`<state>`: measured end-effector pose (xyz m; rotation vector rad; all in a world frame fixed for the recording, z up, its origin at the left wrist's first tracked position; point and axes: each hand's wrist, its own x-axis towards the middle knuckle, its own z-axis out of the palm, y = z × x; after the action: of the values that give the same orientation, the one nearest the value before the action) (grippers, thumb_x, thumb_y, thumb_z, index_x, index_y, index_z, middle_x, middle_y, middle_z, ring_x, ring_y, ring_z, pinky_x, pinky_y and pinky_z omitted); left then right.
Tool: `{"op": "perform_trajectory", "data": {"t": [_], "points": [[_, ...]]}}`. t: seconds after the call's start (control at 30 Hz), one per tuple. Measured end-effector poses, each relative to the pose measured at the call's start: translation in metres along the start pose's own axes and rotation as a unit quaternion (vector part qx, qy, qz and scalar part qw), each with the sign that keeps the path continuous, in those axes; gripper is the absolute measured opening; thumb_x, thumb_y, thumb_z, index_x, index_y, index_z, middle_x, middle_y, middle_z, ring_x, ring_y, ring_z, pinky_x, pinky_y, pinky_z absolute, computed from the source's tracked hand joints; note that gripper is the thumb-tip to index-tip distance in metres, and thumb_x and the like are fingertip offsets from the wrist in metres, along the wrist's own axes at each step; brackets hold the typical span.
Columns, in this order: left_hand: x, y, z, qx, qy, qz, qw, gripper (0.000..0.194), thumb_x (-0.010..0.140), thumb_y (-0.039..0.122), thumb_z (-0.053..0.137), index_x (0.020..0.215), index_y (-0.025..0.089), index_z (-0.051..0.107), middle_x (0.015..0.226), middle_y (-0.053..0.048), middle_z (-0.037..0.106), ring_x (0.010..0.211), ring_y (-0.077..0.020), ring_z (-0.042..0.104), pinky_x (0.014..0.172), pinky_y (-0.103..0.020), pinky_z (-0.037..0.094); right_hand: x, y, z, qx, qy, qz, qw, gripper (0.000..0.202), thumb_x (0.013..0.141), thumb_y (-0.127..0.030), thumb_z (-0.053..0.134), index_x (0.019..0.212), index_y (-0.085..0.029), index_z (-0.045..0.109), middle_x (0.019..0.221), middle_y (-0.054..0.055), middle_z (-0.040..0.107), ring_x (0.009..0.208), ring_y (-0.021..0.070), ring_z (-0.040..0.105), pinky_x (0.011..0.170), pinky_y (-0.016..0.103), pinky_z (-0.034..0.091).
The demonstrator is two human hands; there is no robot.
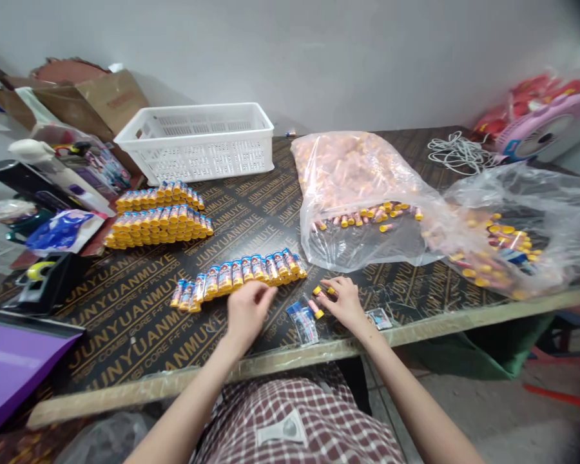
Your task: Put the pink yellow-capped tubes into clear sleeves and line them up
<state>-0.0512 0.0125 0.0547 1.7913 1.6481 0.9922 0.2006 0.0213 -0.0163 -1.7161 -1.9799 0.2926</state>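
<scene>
My left hand (250, 312) is closed at the near side of a row of small blue-and-yellow labelled tubes (241, 270); anything between its fingers is hidden. To its right, my right hand (344, 301) has its thumb and fingers around a small pink tube with yellow ends (318, 292), low over the table. Another pink tube with a yellow end (315, 309) lies just below that hand. A stack of blue printed labels (303, 322) rests between my hands, near the table's front edge. A small printed piece (379, 318) lies beside my right wrist.
Stacked labelled tubes (159, 219) stand at the left, before a white plastic basket (198, 154). A clear bag of pink-and-yellow tubes (357, 174) and a second open bag (507, 251) lie to the right. A tape dispenser (43, 283) and pink fan (546, 125) sit at the sides.
</scene>
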Motion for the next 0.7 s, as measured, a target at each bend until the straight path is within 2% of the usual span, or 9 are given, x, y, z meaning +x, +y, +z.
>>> {"op": "perform_trajectory", "data": {"t": [0.07, 0.13, 0.2, 0.3, 0.47, 0.53, 0.6, 0.63, 0.7], "points": [[-0.009, -0.004, 0.028, 0.006, -0.104, -0.025, 0.994, 0.018, 0.07, 0.038, 0.066, 0.069, 0.02, 0.065, 0.066, -0.003, 0.062, 0.062, -0.0173, 0.054, 0.062, -0.025, 0.035, 0.002, -0.011, -0.002, -0.011, -0.008, -0.018, 1.0, 0.026, 0.075, -0.035, 0.063, 0.097, -0.021, 0.067, 0.091, 0.007, 0.064, 0.09, 0.0249, 0.053, 0.078, 0.038, 0.038], [-0.014, -0.012, 0.051, 0.05, -0.144, -0.049, 0.987, 0.019, 0.066, 0.038, 0.07, 0.072, 0.02, 0.065, 0.068, -0.004, 0.061, 0.065, -0.0188, 0.054, 0.061, -0.026, 0.033, 0.0, -0.023, -0.004, -0.023, -0.019, -0.034, 0.999, 0.025, 0.074, -0.035, 0.064, 0.095, -0.021, 0.066, 0.086, 0.007, 0.064, 0.087, 0.0251, 0.053, 0.076, 0.037, 0.038], [-0.017, -0.018, 0.065, 0.083, -0.158, -0.054, 0.982, 0.019, 0.066, 0.036, 0.07, 0.071, 0.02, 0.063, 0.069, -0.004, 0.061, 0.066, -0.0189, 0.054, 0.06, -0.026, 0.031, -0.005, -0.033, -0.004, -0.038, -0.029, -0.042, 0.998, 0.023, 0.074, -0.033, 0.065, 0.093, -0.021, 0.065, 0.083, 0.008, 0.064, 0.086, 0.0262, 0.053, 0.075, 0.038, 0.039], [-0.02, -0.021, 0.072, 0.085, -0.163, -0.053, 0.982, 0.013, 0.07, 0.03, 0.067, 0.068, 0.02, 0.06, 0.07, -0.002, 0.061, 0.065, -0.0172, 0.053, 0.06, -0.026, 0.031, -0.015, -0.039, -0.002, -0.055, -0.034, -0.043, 0.997, 0.019, 0.077, -0.025, 0.06, 0.095, -0.02, 0.063, 0.089, 0.011, 0.064, 0.09, 0.0278, 0.054, 0.082, 0.043, 0.039], [-0.022, -0.021, 0.07, 0.051, -0.159, -0.067, 0.984, 0.012, 0.07, 0.025, 0.065, 0.062, 0.019, 0.058, 0.066, -0.001, 0.06, 0.063, -0.0149, 0.052, 0.06, -0.025, 0.032, -0.025, -0.033, 0.002, -0.043, -0.035, -0.044, 0.997, 0.023, 0.082, -0.018, 0.051, 0.102, -0.02, 0.061, 0.096, 0.01, 0.065, 0.108, 0.0285, 0.053, 0.094, 0.047, 0.038], [-0.023, -0.02, 0.07, -0.002, -0.142, -0.086, 0.986, 0.014, 0.067, 0.024, 0.065, 0.059, 0.018, 0.056, 0.06, 0.001, 0.057, 0.06, -0.0135, 0.05, 0.059, -0.024, 0.033, -0.027, -0.031, 0.0, 0.006, -0.023, -0.036, 0.999, 0.026, 0.084, -0.019, 0.048, 0.107, -0.021, 0.06, 0.1, 0.01, 0.063, 0.111, 0.0274, 0.053, 0.093, 0.045, 0.042], [-0.023, -0.019, 0.07, -0.113, -0.118, -0.142, 0.976, 0.017, 0.063, 0.025, 0.066, 0.056, 0.018, 0.052, 0.053, 0.003, 0.053, 0.054, -0.0117, 0.049, 0.056, -0.023, 0.036, -0.03, -0.033, -0.004, 0.08, 0.005, -0.022, 0.997, 0.028, 0.085, -0.021, 0.048, 0.111, -0.022, 0.058, 0.106, 0.009, 0.062, 0.111, 0.026, 0.053, 0.094, 0.044, 0.043], [-0.022, -0.017, 0.07, -0.189, -0.107, -0.184, 0.959, 0.019, 0.062, 0.026, 0.067, 0.056, 0.018, 0.051, 0.05, 0.004, 0.05, 0.051, -0.0109, 0.048, 0.054, -0.023, 0.038, -0.031, -0.035, -0.007, 0.115, 0.024, -0.013, 0.993, 0.028, 0.085, -0.022, 0.049, 0.111, -0.022, 0.058, 0.107, 0.008, 0.061, 0.111, 0.0257, 0.054, 0.096, 0.045, 0.041], [-0.022, -0.015, 0.068, -0.341, -0.091, -0.273, 0.895, 0.022, 0.057, 0.027, 0.07, 0.059, 0.017, 0.05, 0.048, 0.006, 0.05, 0.047, -0.0099, 0.049, 0.053, -0.023, 0.043, -0.036, -0.041, -0.015, 0.167, 0.063, 0.001, 0.984, 0.023, 0.084, -0.024, 0.052, 0.105, -0.023, 0.059, 0.105, 0.008, 0.062, 0.109, 0.0255, 0.055, 0.1, 0.048, 0.038]]}}
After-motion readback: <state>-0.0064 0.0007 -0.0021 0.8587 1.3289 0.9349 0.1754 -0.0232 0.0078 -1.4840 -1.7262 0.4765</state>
